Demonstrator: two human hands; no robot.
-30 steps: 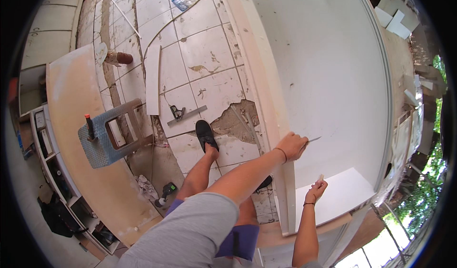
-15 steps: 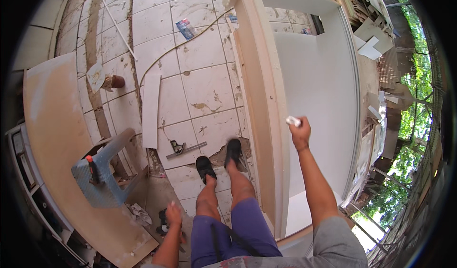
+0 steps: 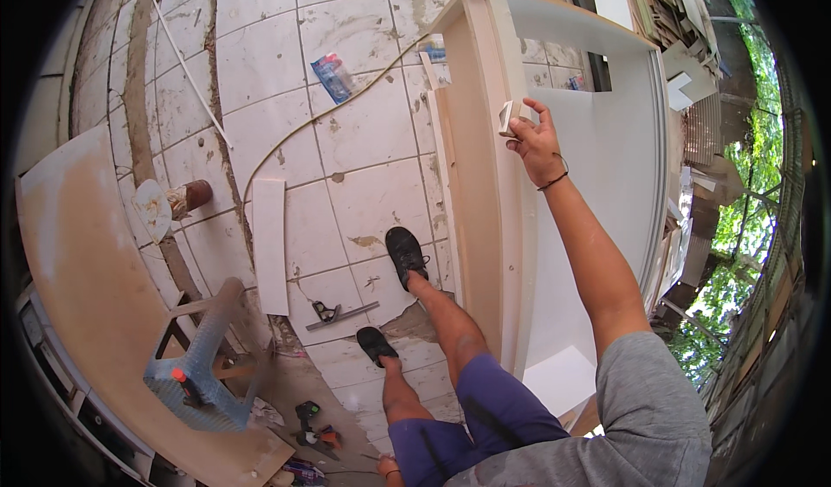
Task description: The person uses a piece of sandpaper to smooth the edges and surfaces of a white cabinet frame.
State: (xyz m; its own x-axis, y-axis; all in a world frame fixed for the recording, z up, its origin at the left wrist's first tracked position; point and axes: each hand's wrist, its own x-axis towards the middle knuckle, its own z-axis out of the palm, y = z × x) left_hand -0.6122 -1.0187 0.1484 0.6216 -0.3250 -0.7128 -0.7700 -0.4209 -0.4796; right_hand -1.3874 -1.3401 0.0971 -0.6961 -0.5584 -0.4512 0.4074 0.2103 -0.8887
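Observation:
My right hand [image 3: 538, 151] pinches a small pale block [image 3: 512, 120] between thumb and fingers, the index finger partly lifted. What the block is made of, I cannot make out. It is at the long front edge of a wooden cabinet frame [image 3: 511, 219] lying on the floor, near its far end. The frame has a white inner panel [image 3: 589, 167]. My left hand [image 3: 387, 466] shows only in part at the lower edge, beside my shorts; its fingers are not clear.
A combination square [image 3: 342, 316] and a pale board [image 3: 270, 245] lie on the tiles left of my feet. A blue stool [image 3: 195, 400] bears an orange-handled tool [image 3: 183, 383]. A cordless drill [image 3: 307, 422] is nearby. A hose [image 3: 286, 136] crosses the floor. Scrap wood [image 3: 684, 19] is piled far right.
My right hand has moved forward along the frame's edge with the pale block. I have stepped forward with my right foot. My left hand has dropped back toward the lower edge.

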